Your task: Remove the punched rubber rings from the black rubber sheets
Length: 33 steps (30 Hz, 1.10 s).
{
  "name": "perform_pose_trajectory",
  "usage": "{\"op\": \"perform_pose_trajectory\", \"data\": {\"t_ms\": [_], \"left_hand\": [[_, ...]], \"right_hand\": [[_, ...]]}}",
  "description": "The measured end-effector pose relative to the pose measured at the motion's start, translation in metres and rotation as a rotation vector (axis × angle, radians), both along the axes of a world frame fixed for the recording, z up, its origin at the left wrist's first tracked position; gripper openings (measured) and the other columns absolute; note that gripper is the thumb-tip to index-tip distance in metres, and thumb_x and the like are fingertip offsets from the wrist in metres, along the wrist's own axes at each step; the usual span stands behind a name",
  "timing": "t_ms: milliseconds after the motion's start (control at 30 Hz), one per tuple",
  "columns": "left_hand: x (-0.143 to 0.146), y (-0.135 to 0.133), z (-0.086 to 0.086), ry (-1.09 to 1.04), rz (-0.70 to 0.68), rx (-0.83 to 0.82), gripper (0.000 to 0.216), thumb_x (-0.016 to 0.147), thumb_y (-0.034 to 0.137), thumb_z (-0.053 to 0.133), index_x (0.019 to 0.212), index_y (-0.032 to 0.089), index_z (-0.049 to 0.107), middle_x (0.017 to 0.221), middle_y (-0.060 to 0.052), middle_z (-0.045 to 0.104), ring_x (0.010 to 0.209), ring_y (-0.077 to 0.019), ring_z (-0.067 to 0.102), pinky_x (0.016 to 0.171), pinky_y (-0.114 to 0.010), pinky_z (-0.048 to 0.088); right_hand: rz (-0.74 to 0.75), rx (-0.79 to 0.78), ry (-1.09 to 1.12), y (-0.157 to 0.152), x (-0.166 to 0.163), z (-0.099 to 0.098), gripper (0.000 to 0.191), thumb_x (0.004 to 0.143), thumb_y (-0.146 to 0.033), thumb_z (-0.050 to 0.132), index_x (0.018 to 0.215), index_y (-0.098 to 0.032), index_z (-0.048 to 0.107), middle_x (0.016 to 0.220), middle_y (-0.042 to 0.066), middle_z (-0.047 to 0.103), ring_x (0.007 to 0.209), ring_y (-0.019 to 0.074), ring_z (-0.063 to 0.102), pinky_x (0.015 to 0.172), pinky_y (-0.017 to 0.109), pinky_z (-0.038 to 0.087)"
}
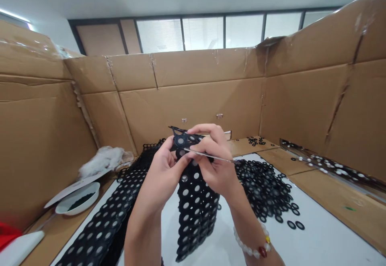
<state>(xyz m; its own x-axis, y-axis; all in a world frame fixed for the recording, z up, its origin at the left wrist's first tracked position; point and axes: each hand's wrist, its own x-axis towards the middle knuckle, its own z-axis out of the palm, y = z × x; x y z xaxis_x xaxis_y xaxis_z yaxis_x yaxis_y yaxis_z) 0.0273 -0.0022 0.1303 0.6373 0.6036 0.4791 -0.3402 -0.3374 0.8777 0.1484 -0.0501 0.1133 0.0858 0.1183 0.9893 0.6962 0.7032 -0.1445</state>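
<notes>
My left hand [163, 173] pinches the upper edge of a strip of linked black rings [196, 205], thumb and fingers closed on it. The rest of the strip hangs down between my forearms toward the white board. In my closed right hand [217, 157] lies a thin silver needle-like tool [214, 157]; its exact kind I cannot make out. The tool's tip reaches the rings beside my left thumb. My right fingers also touch the strip's upper edge. Part of the worked edge is hidden behind the fingers.
A pile of loose black rings [265, 189] lies right on the white board [319, 226]. Another long ring strip [99, 226] runs along the left. A white bowl [93, 195] with dark contents and white fluffy material [104, 159] are far left. Cardboard walls [193, 97] surround the workspace.
</notes>
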Motion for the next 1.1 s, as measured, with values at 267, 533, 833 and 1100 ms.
{"op": "perform_pose_trajectory", "data": {"t_ms": [267, 533, 833, 1100], "left_hand": [[0.001, -0.003, 0.000, -0.012, 0.049, 0.102, 0.043, 0.078, 0.022, 0.065, 0.118, 0.019, 0.050, 0.111, -0.007, 0.062, 0.103, -0.0223, 0.058, 0.082, -0.027, 0.049], [0.003, -0.008, -0.006, 0.081, 0.191, 0.381, 0.043, 0.086, 0.018, 0.053, 0.127, 0.025, 0.043, 0.121, -0.006, 0.056, 0.110, -0.0240, 0.052, 0.087, -0.030, 0.045], [0.013, -0.018, -0.007, 0.121, 0.275, 0.327, 0.039, 0.088, 0.024, 0.050, 0.126, 0.026, 0.042, 0.128, -0.005, 0.053, 0.116, -0.0222, 0.050, 0.095, -0.031, 0.041], [0.001, -0.015, 0.000, 0.116, 0.246, 0.137, 0.036, 0.079, 0.029, 0.063, 0.114, 0.023, 0.059, 0.113, -0.005, 0.065, 0.104, -0.0239, 0.059, 0.091, -0.034, 0.046]], "right_hand": [[-0.198, 0.119, -0.041, 0.012, -0.009, -0.004, 0.019, 0.086, -0.012, 0.046, 0.070, -0.021, 0.051, 0.095, 0.003, 0.057, 0.087, 0.0177, 0.053, 0.076, 0.036, 0.041], [-0.341, 0.345, 0.047, 0.028, -0.011, -0.016, 0.018, 0.083, -0.012, 0.051, 0.069, -0.024, 0.051, 0.090, 0.001, 0.060, 0.087, 0.0186, 0.054, 0.076, 0.038, 0.047], [-0.002, 0.293, 0.265, 0.014, -0.006, -0.007, 0.018, 0.085, -0.008, 0.044, 0.081, -0.023, 0.051, 0.084, 0.002, 0.067, 0.083, 0.0165, 0.066, 0.071, 0.032, 0.056], [0.283, 0.066, 0.319, -0.004, 0.008, 0.005, 0.015, 0.087, -0.013, 0.048, 0.075, -0.022, 0.053, 0.087, 0.000, 0.067, 0.079, 0.0146, 0.063, 0.069, 0.031, 0.053]]}}
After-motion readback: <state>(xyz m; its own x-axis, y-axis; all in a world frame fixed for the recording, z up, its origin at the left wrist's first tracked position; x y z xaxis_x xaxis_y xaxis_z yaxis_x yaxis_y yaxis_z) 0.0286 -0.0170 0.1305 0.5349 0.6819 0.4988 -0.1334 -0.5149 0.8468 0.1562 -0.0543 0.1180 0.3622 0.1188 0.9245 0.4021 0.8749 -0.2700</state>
